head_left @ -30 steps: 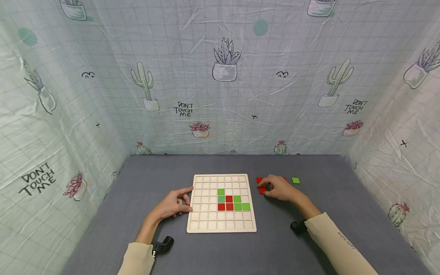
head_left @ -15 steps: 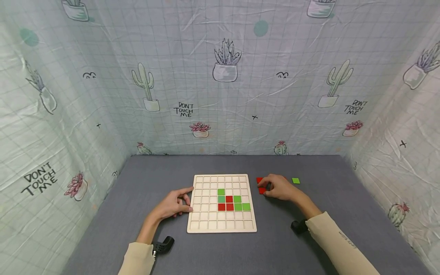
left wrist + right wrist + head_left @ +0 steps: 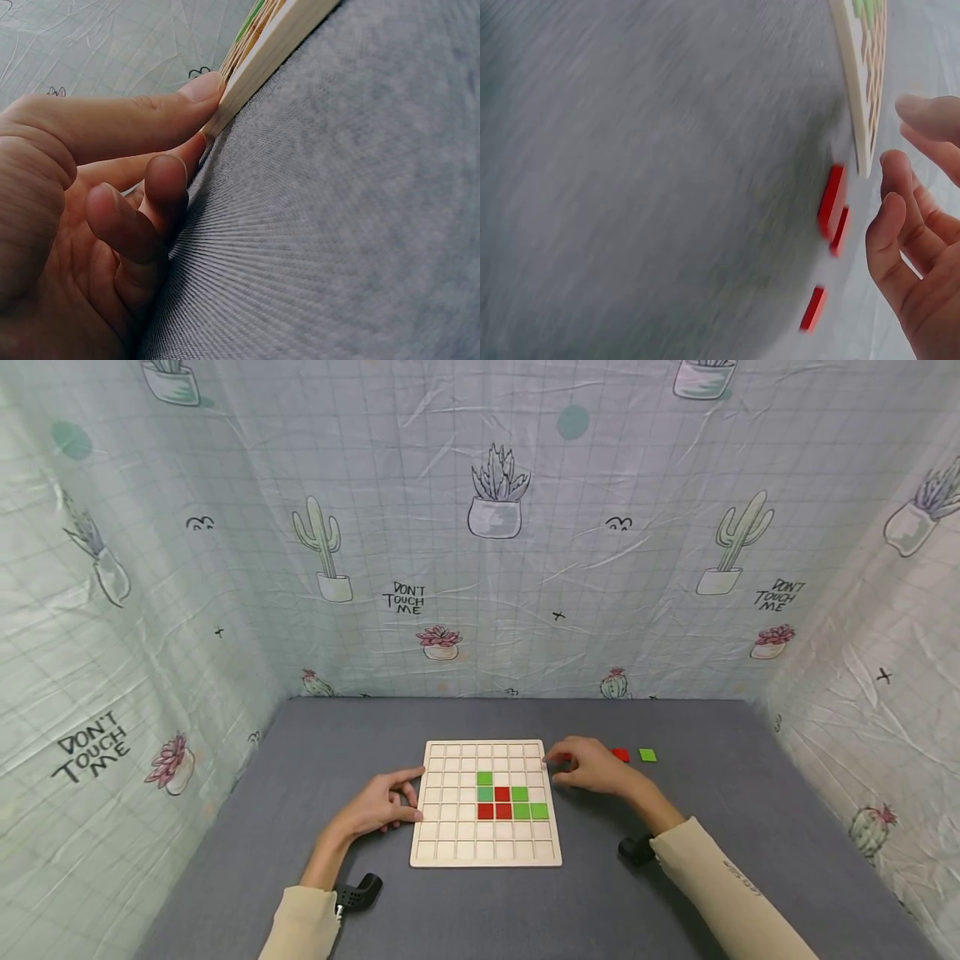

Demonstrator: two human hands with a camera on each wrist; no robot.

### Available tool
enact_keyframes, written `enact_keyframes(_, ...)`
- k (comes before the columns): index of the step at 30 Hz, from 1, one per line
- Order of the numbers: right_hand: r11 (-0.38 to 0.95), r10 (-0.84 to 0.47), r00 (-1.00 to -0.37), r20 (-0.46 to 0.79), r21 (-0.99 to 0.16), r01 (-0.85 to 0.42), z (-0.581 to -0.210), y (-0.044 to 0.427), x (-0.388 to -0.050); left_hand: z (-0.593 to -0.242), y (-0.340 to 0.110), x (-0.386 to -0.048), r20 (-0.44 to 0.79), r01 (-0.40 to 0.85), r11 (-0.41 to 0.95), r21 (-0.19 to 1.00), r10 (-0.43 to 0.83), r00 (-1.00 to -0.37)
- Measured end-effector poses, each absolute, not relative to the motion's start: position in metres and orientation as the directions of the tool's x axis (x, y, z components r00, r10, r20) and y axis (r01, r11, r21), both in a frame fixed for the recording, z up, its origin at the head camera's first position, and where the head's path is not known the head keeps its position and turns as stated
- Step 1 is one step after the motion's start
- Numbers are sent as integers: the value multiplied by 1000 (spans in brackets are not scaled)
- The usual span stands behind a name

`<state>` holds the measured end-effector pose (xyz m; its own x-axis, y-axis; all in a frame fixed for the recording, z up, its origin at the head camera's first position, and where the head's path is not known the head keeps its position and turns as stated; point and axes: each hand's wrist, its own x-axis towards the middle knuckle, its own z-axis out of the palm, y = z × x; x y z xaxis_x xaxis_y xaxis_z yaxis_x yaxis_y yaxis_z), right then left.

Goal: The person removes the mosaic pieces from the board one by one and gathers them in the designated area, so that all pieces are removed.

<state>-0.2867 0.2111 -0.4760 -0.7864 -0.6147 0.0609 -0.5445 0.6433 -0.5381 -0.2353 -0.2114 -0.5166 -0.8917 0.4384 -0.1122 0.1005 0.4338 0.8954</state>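
Observation:
A square wooden grid board (image 3: 450, 852) lies on the table with several red and green tiles in its cells. My left hand (image 3: 375, 806) rests at the board's left edge; in the left wrist view the thumb (image 3: 202, 86) touches that edge, with other fingers curled below. My right hand (image 3: 592, 766) is at the board's upper right edge, thumb and index finger bent toward each other. In the right wrist view, its fingertips (image 3: 919, 112) show no clear tile; whether they pinch one cannot be told. Red tiles (image 3: 831, 202) lie beside the board, partly hidden by this hand from above.
A red tile (image 3: 619, 755) and a green tile (image 3: 647, 755) lie on the grey tabletop (image 3: 697, 785), right of my right hand. A patterned cloth (image 3: 498, 610) stands upright around the back and sides of the table.
My right hand has shifted left from over the red tiles to the board's right edge, exposing more of the red tile behind it. The left hand stays at the board's edge.

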Motion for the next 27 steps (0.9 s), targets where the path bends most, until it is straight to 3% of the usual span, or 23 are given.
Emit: enact_keyframes(27,615,-682,-731,-3,-543,-572,-475,123,-295,-517,-211,-236,-122,86,448,890,415,-902)
